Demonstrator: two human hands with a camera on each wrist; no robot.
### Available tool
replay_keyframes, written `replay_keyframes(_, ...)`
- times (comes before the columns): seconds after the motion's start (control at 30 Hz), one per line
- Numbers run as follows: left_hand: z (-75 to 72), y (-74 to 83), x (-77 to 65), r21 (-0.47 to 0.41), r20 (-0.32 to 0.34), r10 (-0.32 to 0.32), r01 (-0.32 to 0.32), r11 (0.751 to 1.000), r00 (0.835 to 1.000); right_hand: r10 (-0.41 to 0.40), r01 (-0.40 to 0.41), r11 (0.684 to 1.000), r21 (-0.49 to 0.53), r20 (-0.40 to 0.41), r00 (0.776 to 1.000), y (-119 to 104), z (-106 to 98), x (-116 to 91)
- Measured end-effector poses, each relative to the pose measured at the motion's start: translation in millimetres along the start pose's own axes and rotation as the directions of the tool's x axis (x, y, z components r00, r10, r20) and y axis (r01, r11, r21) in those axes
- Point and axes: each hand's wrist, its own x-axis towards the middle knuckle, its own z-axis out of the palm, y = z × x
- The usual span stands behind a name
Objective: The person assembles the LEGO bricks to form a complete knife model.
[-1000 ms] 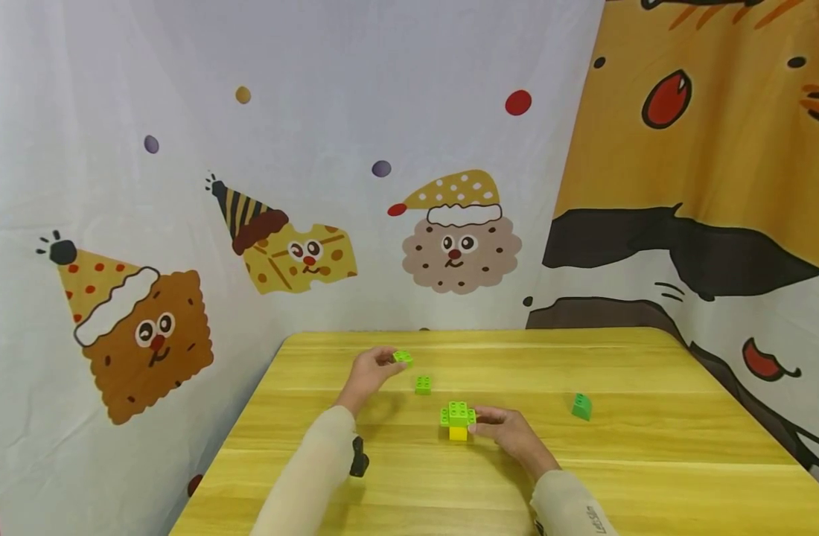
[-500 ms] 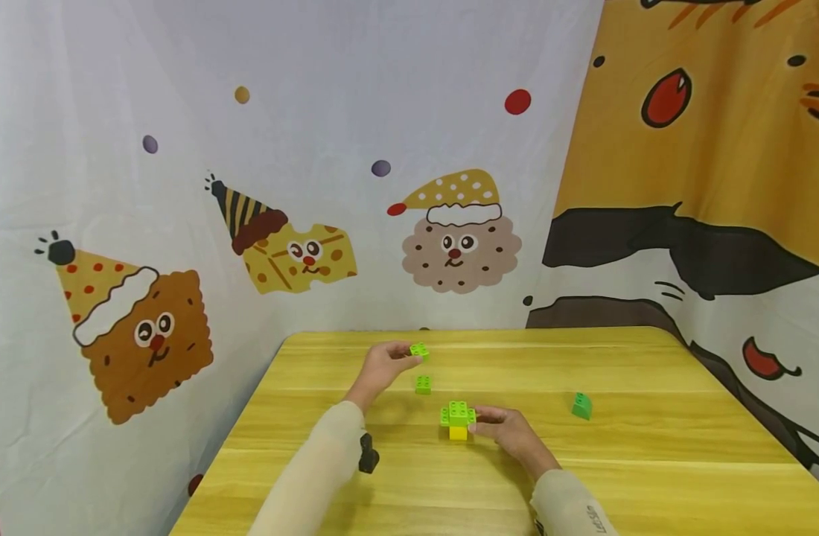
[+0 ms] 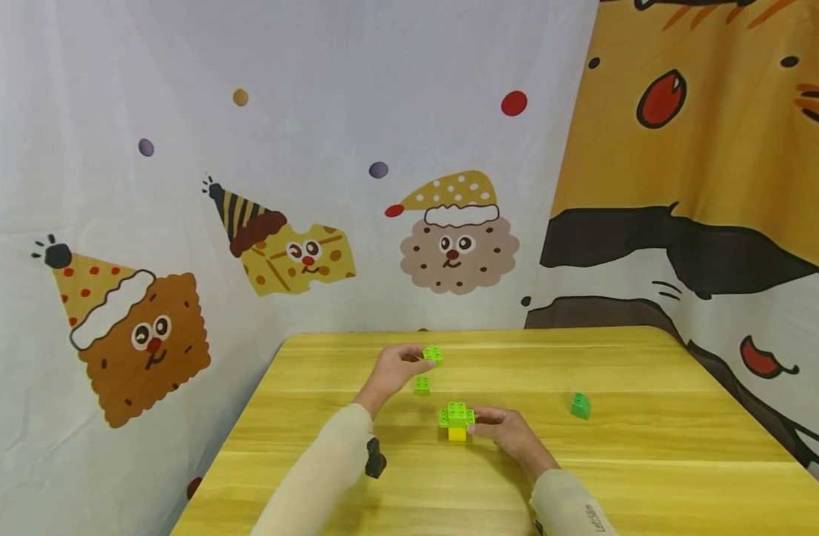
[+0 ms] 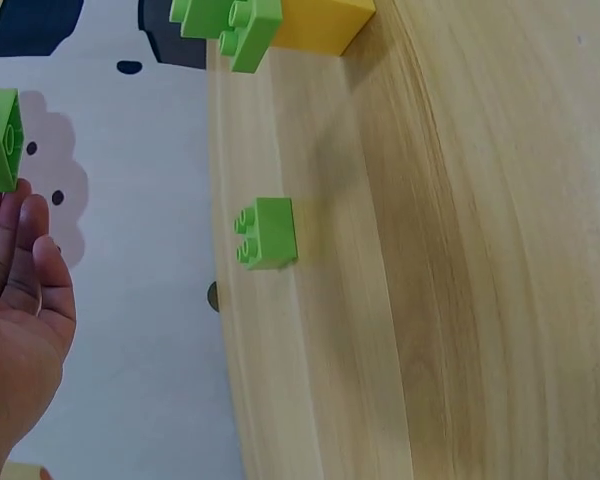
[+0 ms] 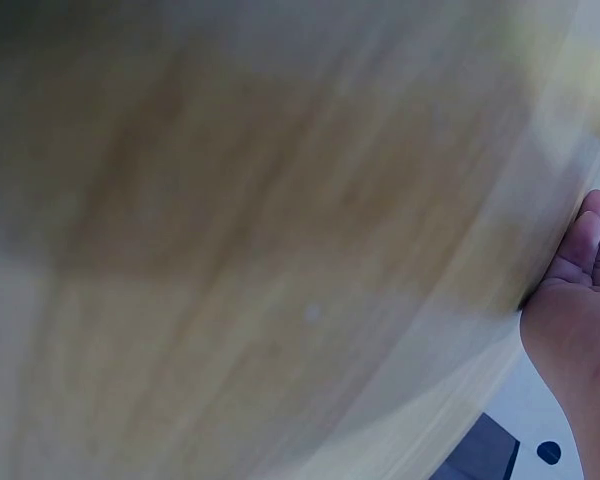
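Note:
My left hand [image 3: 397,372] pinches a lime green toy building brick [image 3: 433,355] between thumb and fingers, raised over the far part of the table. In the left wrist view the brick's hollow underside [image 4: 10,143] faces partly toward the camera. A small stack [image 3: 457,415] stands upright near the middle, lime green bricks spreading wide on top of a yellow brick [image 3: 457,434]. My right hand [image 3: 511,432] holds the stack's right side with thumb and fingers. Between the stack and my left hand sits a loose lime green brick [image 3: 422,385], studs up.
A darker green brick with a curved slope [image 3: 580,406] lies to the right on the wooden table [image 3: 657,439]. Behind the table's far edge hangs a white cloth [image 3: 302,112] printed with cartoon figures.
My left hand has moved right with its lime green brick, rising and then dipping slightly, and is now beyond the loose brick. My right hand and the stack have stayed put.

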Motion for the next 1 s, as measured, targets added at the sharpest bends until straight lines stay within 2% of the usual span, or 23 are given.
replay_keyframes(0.23, 4.8, -1.0, -1.3, 0.022, 0.019, -0.019, 0.018, 1.000, 1.000, 0.000, 0.000, 1.000, 0.003, -0.001, 1.000, -2.1, 0.6, -1.3)
replay_keyframes(0.63, 17.0, -4.8, -6.6, 0.008, 0.081, -0.014, 0.013, 1.000, 0.997, -0.002, 0.002, 1.000, 0.007, 0.005, 1.000, -1.8, -0.3, -0.5)
replay_keyframes(0.87, 22.7, -9.6, -9.0, 0.056, 0.094, -0.010, 0.004, 0.998, 0.995, -0.011, 0.011, 1.000, 0.014, 0.014, 1.000, -1.6, 0.1, 0.1)
replay_keyframes(1.0, 24.9, -12.1, -10.8, 0.051, 0.104, -0.002, -0.003, 0.999, 0.995, -0.002, 0.001, 1.000, 0.011, 0.013, 1.000, -1.7, 0.4, -0.2)
